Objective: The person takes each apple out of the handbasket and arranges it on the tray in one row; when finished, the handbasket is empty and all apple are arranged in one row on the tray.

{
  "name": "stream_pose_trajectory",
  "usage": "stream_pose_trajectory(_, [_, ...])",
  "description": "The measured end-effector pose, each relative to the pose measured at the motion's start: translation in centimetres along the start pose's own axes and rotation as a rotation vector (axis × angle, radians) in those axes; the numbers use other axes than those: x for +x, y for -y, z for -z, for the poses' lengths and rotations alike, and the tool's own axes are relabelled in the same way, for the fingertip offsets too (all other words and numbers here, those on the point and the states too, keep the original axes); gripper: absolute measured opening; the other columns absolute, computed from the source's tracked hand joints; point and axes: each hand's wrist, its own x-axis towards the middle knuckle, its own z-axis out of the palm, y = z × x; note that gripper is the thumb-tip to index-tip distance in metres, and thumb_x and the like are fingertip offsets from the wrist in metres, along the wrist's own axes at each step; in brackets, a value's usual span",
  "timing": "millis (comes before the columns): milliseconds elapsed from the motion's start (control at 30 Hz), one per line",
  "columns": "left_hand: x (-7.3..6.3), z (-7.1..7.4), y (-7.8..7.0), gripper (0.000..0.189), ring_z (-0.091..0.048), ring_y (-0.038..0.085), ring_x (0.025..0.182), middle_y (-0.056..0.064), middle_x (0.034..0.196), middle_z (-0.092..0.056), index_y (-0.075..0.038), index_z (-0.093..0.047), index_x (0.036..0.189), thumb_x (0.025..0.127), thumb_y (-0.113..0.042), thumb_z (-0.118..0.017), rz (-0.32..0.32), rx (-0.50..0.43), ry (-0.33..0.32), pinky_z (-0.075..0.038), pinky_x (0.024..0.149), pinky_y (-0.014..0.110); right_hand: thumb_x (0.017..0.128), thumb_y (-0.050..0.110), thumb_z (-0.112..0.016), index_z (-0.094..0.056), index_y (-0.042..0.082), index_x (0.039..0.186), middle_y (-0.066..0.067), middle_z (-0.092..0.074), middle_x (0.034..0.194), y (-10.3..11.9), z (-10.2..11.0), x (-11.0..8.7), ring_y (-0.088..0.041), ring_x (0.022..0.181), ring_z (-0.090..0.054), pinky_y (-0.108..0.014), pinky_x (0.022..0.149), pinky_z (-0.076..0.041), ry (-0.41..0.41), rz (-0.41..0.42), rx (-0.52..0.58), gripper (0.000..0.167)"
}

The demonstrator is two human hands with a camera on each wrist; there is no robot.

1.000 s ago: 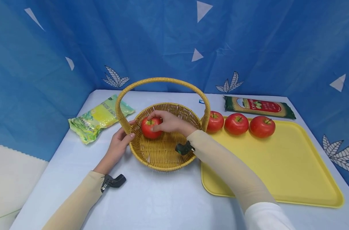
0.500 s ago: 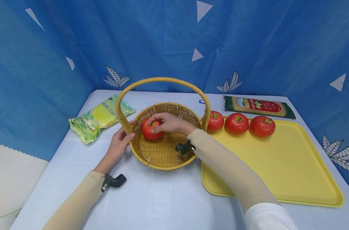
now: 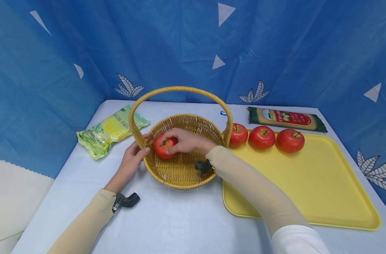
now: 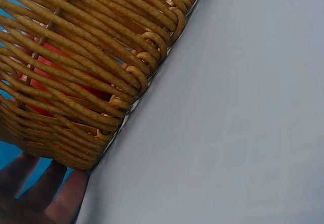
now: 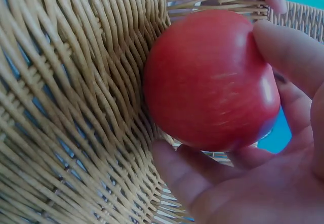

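A wicker basket (image 3: 177,173) with a tall arched handle (image 3: 180,88) stands on the white table. My left hand (image 3: 131,158) holds its left rim at the foot of the handle, thumb on the inside. In the left wrist view, fingers (image 4: 68,196) lie against the outer weave. Inside the basket, by the left wall, my right hand (image 3: 187,139) grips a red apple (image 3: 161,150). The right wrist view shows the thumb on one side of the apple (image 5: 207,82) and fingers curled round the other, with the apple close to the wicker.
Three red apples (image 3: 261,137) sit along the back of a yellow tray (image 3: 307,187) at the right. Behind the tray lies a pasta packet (image 3: 288,118). A green and yellow bag (image 3: 112,130) rests left of the basket, and a blue curtain (image 3: 180,46) hangs behind.
My right hand and the apple have shifted slightly down and left in the basket, towards its left wall. The left hand and the basket have stayed put.
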Motion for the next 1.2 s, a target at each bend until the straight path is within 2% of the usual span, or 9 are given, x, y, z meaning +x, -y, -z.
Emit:
stream_pose_trajectory(167, [-0.01, -0.02, 0.04, 0.049, -0.051, -0.005, 0.123, 0.016, 0.157, -0.046, -0.007, -0.046, 0.151, 0.103, -0.013, -0.054, -0.001, -0.004, -0.003, -0.047, 0.095, 0.009, 0.093, 0.015, -0.069, -0.070, 0.018, 0.126, -0.011, -0.040, 0.158, 0.32, -0.08, -0.18, -0.029, 0.147, -0.035, -0.047, 0.116, -0.041, 0.043, 0.014, -0.015, 0.033])
stream_pose_trajectory(300, [0.01, 0.00, 0.02, 0.049, -0.051, -0.005, 0.122, 0.016, 0.157, -0.046, -0.007, -0.046, 0.151, 0.103, -0.012, -0.054, 0.001, -0.002, -0.006, -0.047, 0.096, 0.009, 0.095, 0.016, -0.067, -0.069, 0.016, 0.128, -0.013, -0.039, 0.160, 0.45, -0.04, -0.19, -0.030, 0.153, -0.029, -0.049, 0.120, -0.038, 0.057, 0.021, -0.010, 0.033])
stream_pose_trajectory(967, [-0.01, -0.04, 0.07, 0.049, -0.051, -0.007, 0.123, 0.016, 0.158, -0.045, -0.007, -0.046, 0.151, 0.103, -0.012, -0.053, 0.001, -0.001, -0.003, -0.047, 0.096, 0.009, 0.094, 0.014, -0.071, -0.072, 0.016, 0.126, -0.011, -0.049, 0.153, 0.19, -0.04, -0.19, -0.028, 0.144, -0.041, -0.043, 0.116, -0.044, 0.010, 0.034, -0.035, 0.033])
stream_pose_trajectory(1200, [0.00, -0.06, 0.02, 0.049, -0.050, -0.007, 0.124, 0.016, 0.159, -0.044, -0.007, -0.045, 0.152, 0.103, -0.012, -0.053, 0.001, -0.004, 0.003, -0.046, 0.097, 0.008, 0.093, 0.016, -0.072, -0.073, 0.017, 0.125, -0.011, -0.052, 0.150, 0.25, 0.00, -0.21, -0.028, 0.138, -0.045, -0.041, 0.111, -0.049, -0.008, 0.024, -0.052, 0.032])
